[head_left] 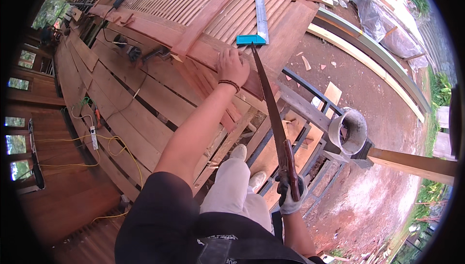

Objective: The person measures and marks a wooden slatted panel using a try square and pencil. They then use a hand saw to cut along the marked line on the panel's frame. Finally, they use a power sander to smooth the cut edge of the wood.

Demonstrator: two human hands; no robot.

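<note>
Head view shows a saw with a long, tapering, rust-brown metal blade [269,99] and a worn reddish wooden handle [289,167], lying across the near corner of a smooth-framed, slatted wood panel [216,9]; its long axis runs up and slightly left, tip pointing away from the person toward a flat metal square [262,19] with a teal grip. The right hand [290,207], in a grey-and-black glove, is wrapped around the saw's handle, while the bare left hand [233,67] rests on the panel's edge, fingers loosely spread and gripping nothing.
</note>
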